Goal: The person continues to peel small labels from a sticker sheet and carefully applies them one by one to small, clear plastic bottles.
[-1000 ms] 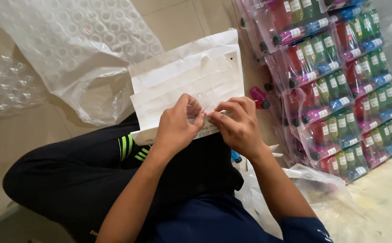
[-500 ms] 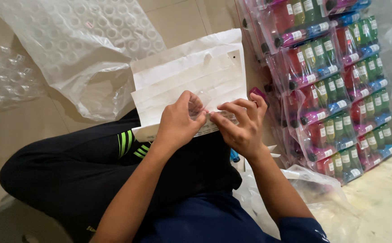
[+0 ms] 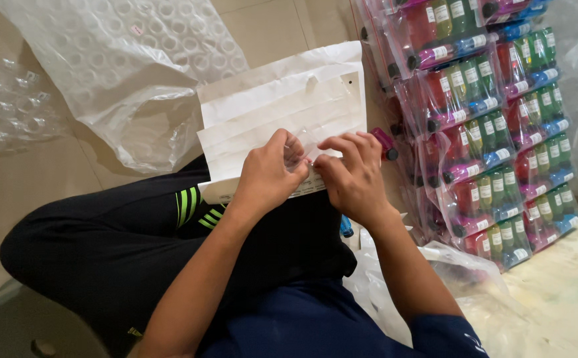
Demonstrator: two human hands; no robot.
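Right now both hands meet over the lower edge of a stack of white sheets (image 3: pixel 282 113) that leans on the person's lap, and between them they work something small and clear, apparently a little transparent bag (image 3: pixel 307 154), though most of it is hidden. The left hand (image 3: pixel 270 174) has its fingers curled together and pinched on the near side of that bag; the right hand (image 3: pixel 352 176) has its fingers bent and closed on the far side, thumb tucked under. Whether anything lies inside the bag I cannot tell.

Just past the right hand's knuckles a pink bottle with a black cap (image 3: pixel 384 144) lies on its side. Further right, rows of clear packs of coloured bottles (image 3: pixel 494 126) stand stacked against each other. To the left, a sheet of bubble wrap (image 3: pixel 123 73) spreads over the tiled floor (image 3: pixel 23 179), and crumpled clear plastic (image 3: pixel 448 278) sits beside the person's right arm.

To do this step well, I judge that the 2 pinches should stay close together at the bag's edge, so the thin film is parted or pressed evenly and not stretched. Keeping the sheets steady on the black trousers (image 3: pixel 116 245) gives a firm backing, and slow, small finger moves look safer than a pull
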